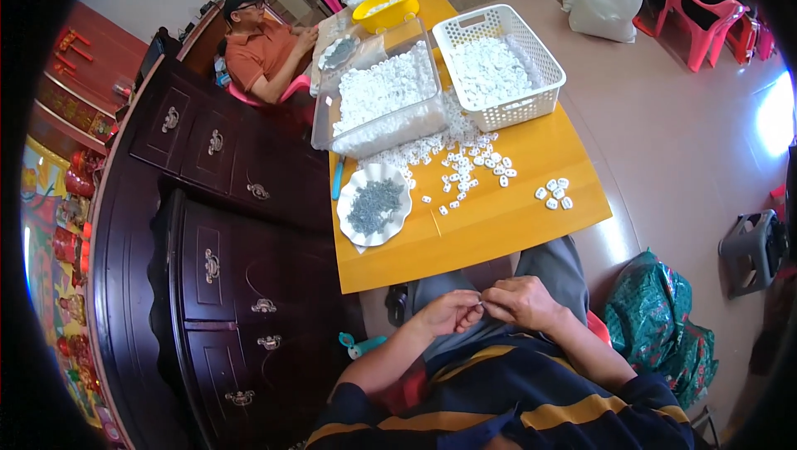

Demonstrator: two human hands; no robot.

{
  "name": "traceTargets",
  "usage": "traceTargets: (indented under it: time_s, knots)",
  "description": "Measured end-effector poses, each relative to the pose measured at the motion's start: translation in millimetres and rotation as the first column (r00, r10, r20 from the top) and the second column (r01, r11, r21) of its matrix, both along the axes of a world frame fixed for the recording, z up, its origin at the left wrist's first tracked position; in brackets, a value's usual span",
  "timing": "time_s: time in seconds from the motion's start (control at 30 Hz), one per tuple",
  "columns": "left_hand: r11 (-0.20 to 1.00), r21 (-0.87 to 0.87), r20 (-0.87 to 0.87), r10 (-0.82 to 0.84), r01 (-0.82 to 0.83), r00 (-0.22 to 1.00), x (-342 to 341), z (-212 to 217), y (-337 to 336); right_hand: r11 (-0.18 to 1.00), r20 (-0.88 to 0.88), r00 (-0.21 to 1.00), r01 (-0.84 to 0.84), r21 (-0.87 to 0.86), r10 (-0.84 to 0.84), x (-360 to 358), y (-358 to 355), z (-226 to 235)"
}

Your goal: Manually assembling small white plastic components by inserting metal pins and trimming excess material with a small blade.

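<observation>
Both hands are meeting over the lap, just below the near edge of the yellow desk (498, 234). Left hand (448, 310) & right hand (521, 300) are each pinching, fingertips touching, on a tiny white piece (479, 307) between them; it's mostly hidden, can't tell its shape. Held close to the body, prob. for fine finger work. Loose white parts (465, 163) are lying scattered on the desk w/ a scalloped plate (374, 205) of small grey bits beside them, all within easy reach. White basket (498, 64) & clear bin (382, 101) are sitting farther back.
</observation>
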State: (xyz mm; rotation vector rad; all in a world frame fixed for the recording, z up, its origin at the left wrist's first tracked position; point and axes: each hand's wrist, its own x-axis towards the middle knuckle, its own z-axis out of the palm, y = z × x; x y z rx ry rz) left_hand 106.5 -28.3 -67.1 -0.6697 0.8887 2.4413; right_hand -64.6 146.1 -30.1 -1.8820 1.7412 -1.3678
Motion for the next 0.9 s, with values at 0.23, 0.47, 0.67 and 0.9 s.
traceTargets:
  time_s: [0.23,0.47,0.67,0.9]
  knots:
    - [0.968,0.166,-0.094,0.208,-0.191,0.974,0.8,-5.3,3.6,0.995,0.260,0.965,0.001,0.096,-0.026,0.7,-1.3,2.1]
    - [0.644,-0.522,-0.407,0.388,-0.560,0.827,-20.0,26.4,5.1,0.985,0.968,0.185,0.016,0.171,-0.171,-0.1,-12.9,-20.2]
    - [0.356,-0.711,-0.533,0.290,-0.606,0.795,-36.9,31.4,15.1,0.976,0.974,0.054,-0.013,0.220,-0.219,-4.5,-8.5,-17.8]
    - [0.223,-0.774,-0.539,0.260,-0.593,0.801,-44.8,27.9,28.8,0.975,0.972,0.082,-0.015,0.223,-0.222,0.3,-5.0,-20.7]
